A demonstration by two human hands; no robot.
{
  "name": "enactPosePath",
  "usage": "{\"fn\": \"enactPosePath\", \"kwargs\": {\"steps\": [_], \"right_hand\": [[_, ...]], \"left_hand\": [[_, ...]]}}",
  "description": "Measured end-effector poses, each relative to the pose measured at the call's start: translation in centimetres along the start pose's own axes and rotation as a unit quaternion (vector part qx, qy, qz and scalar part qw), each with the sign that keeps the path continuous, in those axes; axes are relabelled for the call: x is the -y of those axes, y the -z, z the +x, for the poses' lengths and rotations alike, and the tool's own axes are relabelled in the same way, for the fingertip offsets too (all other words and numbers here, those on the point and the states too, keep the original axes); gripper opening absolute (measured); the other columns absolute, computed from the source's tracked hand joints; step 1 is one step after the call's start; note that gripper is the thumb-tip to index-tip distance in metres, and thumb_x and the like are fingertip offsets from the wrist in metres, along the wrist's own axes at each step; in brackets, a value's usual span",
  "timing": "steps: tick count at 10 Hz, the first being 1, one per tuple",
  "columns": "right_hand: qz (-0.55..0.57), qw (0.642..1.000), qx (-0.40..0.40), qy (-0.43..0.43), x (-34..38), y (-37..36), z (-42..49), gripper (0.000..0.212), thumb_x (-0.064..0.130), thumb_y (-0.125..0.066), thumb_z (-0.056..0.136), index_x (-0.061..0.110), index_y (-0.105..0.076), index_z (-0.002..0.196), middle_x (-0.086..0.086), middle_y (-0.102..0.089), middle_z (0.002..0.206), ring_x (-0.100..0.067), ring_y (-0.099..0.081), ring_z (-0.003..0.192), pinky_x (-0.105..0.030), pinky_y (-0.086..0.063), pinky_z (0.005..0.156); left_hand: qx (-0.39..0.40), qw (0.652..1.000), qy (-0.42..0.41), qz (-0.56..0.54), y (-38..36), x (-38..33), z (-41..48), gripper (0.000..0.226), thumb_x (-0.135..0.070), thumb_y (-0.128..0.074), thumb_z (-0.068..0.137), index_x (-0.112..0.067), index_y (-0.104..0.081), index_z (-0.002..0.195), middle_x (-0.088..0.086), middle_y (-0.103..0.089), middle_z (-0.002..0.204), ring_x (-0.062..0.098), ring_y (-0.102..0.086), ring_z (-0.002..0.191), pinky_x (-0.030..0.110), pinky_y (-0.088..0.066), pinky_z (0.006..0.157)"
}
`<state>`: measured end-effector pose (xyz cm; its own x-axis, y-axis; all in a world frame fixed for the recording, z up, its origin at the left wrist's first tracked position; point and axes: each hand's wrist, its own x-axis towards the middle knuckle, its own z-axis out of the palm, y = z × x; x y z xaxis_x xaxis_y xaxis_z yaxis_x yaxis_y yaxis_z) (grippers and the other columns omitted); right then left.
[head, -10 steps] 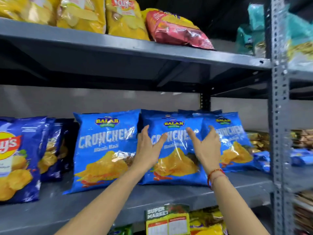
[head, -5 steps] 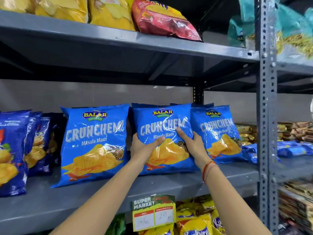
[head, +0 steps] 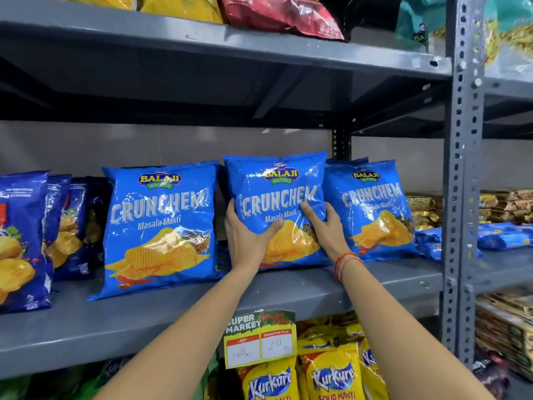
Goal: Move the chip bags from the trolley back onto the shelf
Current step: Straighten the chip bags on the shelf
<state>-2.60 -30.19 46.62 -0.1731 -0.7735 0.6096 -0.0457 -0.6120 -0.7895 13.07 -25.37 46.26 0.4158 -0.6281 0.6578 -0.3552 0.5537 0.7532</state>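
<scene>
Three blue Crunchem chip bags stand upright on the grey middle shelf (head: 173, 319). The middle chip bag (head: 277, 194) is gripped from both sides. My left hand (head: 245, 241) clasps its lower left edge, thumb across the front. My right hand (head: 326, 229) presses on its lower right side, fingers spread over the front. The left chip bag (head: 161, 226) and the right chip bag (head: 372, 209) stand beside it, untouched. The trolley is out of view.
Dark blue chip bags (head: 23, 241) fill the shelf's left end. Yellow and red bags (head: 282, 15) lie on the upper shelf. A perforated upright post (head: 461, 197) stands at the right. Below hang a price tag (head: 259, 339) and yellow Kurkure bags (head: 328, 373).
My hands were open in front of the middle bag a second ago. They have closed onto its lower sides, and the bag now stands more upright and closer.
</scene>
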Motion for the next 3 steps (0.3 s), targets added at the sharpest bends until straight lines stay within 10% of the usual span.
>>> {"fn": "enactPosePath", "kwargs": {"steps": [3], "right_hand": [[-0.001, 0.984, -0.166, 0.063, 4.0, 0.8, -1.0, 0.055, 0.045, -0.073, 0.079, 0.018, -0.053, 0.121, 0.001, -0.061, 0.102, 0.002, -0.054, 0.077, -0.001, -0.042, 0.06]], "left_hand": [[-0.031, 0.953, -0.224, 0.202, 2.9, -2.5, 0.6, 0.095, -0.044, -0.074, 0.074, -0.014, -0.021, 0.146, 0.011, -0.024, 0.152, 0.026, -0.027, 0.139, 0.045, -0.031, 0.109]]}}
